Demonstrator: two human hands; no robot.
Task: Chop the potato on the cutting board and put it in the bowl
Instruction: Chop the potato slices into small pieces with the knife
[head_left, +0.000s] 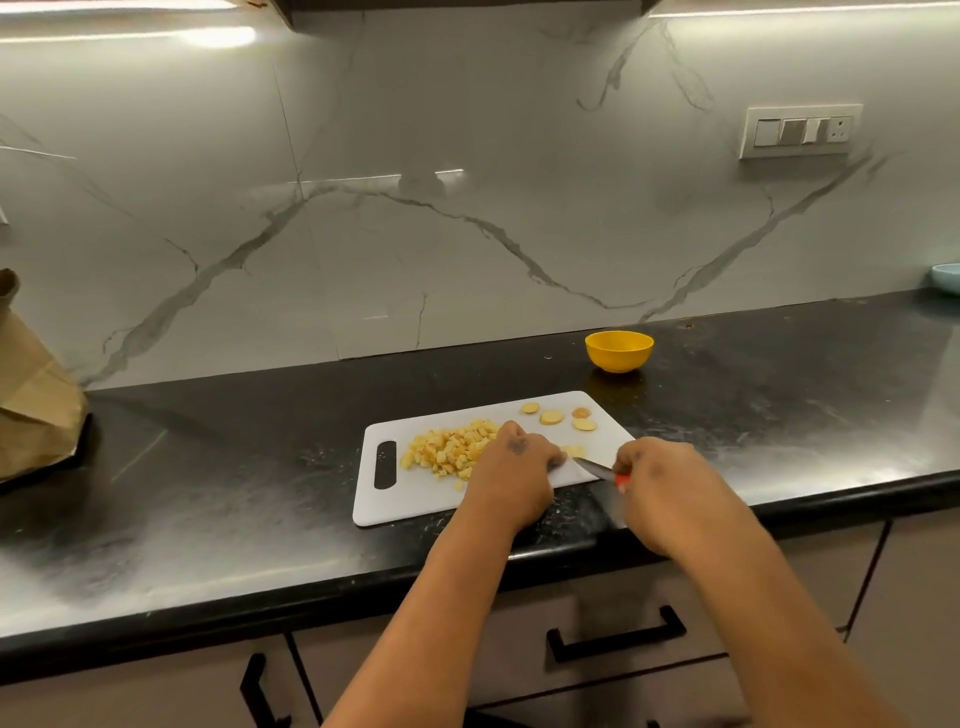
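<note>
1. Potato cubes (448, 451) heaped on the white cutting board (415, 499), left of its middle, near the black handle slot (385, 464) at the board's left end.
2. Four round potato slices (551, 417) lying flat at the board's far right corner, apart from the heap and apart from one another.
3. One more pale potato piece (573, 450) on the board just right of the left hand's fingertips, partly hidden; shape hard to tell.
4. Left hand (514, 470) resting on the board, right of the heap, back of the hand up, fingers curled down toward that pale piece; whether pinching it or only pressing on it cannot be told.
5. Right hand (657, 478) at the board's right near corner, fingers wrapped round the red handle of a knife (597, 469), only a sliver of red showing below the knuckles.
6. Knife blade pointing left and away from the right hand, tip close to the left hand's fingers, low over the board surface; touching the board or not cannot be told.
7. Yellow bowl (619, 351) upright on the black countertop (208, 467) beyond the board's far right corner, well apart from the board; inside not visible.
8. Brown paper bag (31, 395) on the countertop far to the board's left.
9. Pale blue dish (946, 277) at the countertop's far right, beyond the bowl, cut by the frame edge.
10. Switch panel (800, 130) on the marble wall above and right of the board.
</note>
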